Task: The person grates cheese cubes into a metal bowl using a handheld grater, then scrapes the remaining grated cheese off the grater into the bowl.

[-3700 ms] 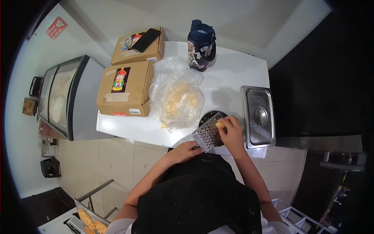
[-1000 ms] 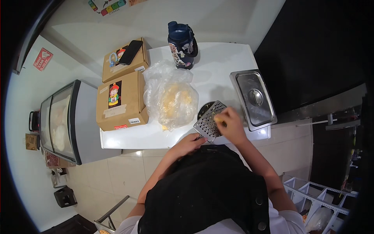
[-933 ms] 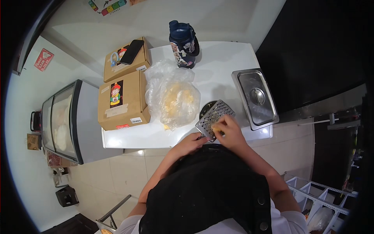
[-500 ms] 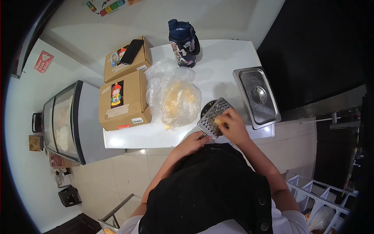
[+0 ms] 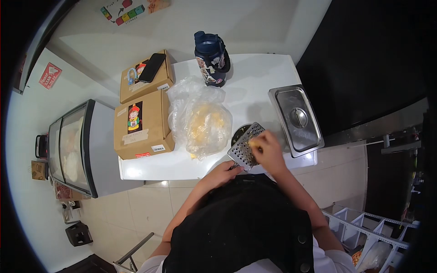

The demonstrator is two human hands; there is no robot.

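My left hand (image 5: 219, 174) is closed on the handle of a flat metal grater (image 5: 241, 152), which lies slanted over a dark round container (image 5: 236, 132). In my right hand (image 5: 270, 157) is a small yellow piece of food (image 5: 255, 143), pinched against the grater's holes. I cannot tell what food it is. Most of the container is hidden under the grater and my right hand. Just left of the grater, a clear plastic bag (image 5: 207, 129) holds more yellow pieces.
Two cardboard boxes (image 5: 141, 123) stand at the left of the white table (image 5: 259, 73), a phone (image 5: 152, 68) on the rear one. A dark blue bottle (image 5: 210, 59) is at the back. A lidded steel pan (image 5: 297, 120) sits right. Left of the table is a glass-topped freezer (image 5: 73, 145).
The whole view has shifted slightly, so the table sits lower. My right hand has moved a little along the grater with the yellow piece. The left hand keeps its hold on the handle.
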